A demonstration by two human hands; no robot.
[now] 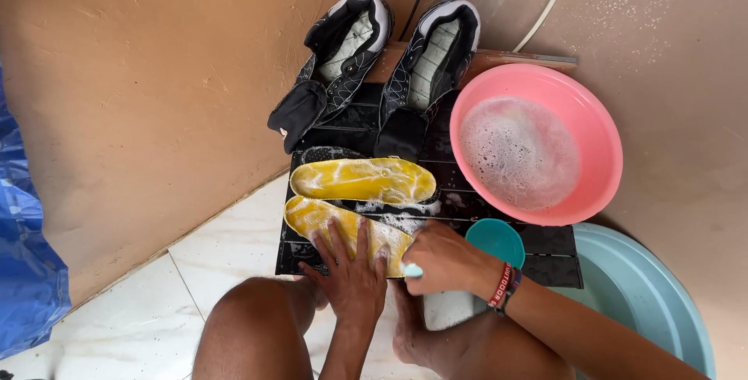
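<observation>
Two hands: both at work on the near yellow insole, seen from above.
Knees and foot: bare, at the lower edge; both legs cut off by the frame.
Left hand (352, 271): laid flat, fingers spread, pressing on the near insole; nothing clasped.
Right hand (444, 258): closed into a fist around a small pale-handled tool (411, 270); only the tip shows, so its kind cannot be told. A red and dark wristband (504, 286) sits on the wrist.
Near insole (327, 220): yellow, soapy, lying on the black slatted rack (555, 251); its right end is hidden under the two hands.
Far insole (363, 180): yellow, foamy, just beyond the first, almost wholly in view.
Teal cup (499, 238): just beside the right hand, partly covered by it.
Pale blue basin (647, 286): low right, largely hidden by the forearm and cut by the frame.
Pink basin (600, 127): on the rack's right side, holding sudsy water.
Black shoes (343, 61): a pair, farthest back, propped against the tan wall, tongues folded out.
Blue sheet (23, 271): left edge, mostly out of frame.
</observation>
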